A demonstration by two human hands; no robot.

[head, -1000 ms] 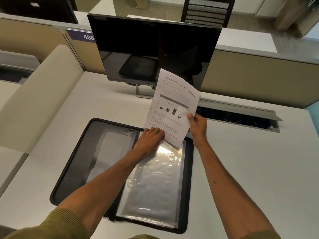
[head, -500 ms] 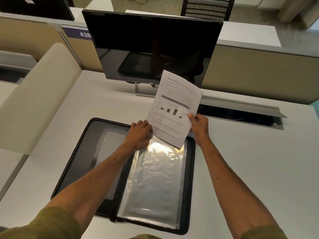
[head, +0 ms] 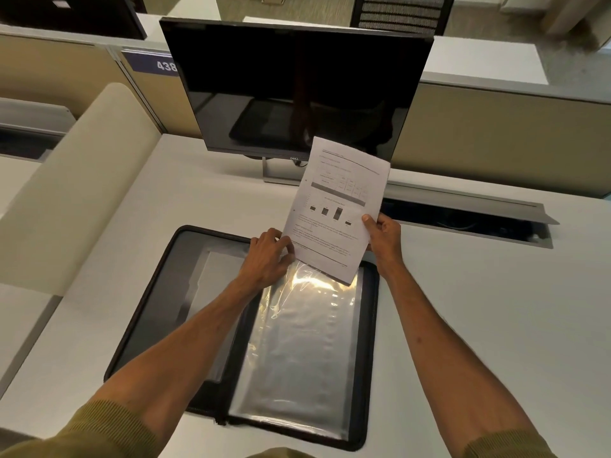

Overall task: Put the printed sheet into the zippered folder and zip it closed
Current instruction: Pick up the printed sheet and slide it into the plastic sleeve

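A black zippered folder [head: 152, 292] lies open flat on the white desk, its right half filled with shiny clear plastic sleeves [head: 307, 345]. The printed sheet [head: 337, 206], white with text, a table and a small bar chart, is held tilted above the folder's far right edge. My right hand [head: 385, 236] grips the sheet's right edge, thumb on the printed face. My left hand [head: 269, 256] sits at the top of the sleeves, fingers curled at the sleeve's upper edge and touching the sheet's lower left corner. Whether it pinches the plastic is unclear.
A dark monitor [head: 297, 90] on a metal stand rises just behind the sheet. An open cable tray [head: 463, 219] runs along the desk's back right. A beige padded divider [head: 76, 193] borders the left side, and beige partitions stand behind.
The sheet has stayed tilted above the folder's far edge in my right hand. My left hand shifted at the top of the sleeves and now meets the sheet's lower left corner.
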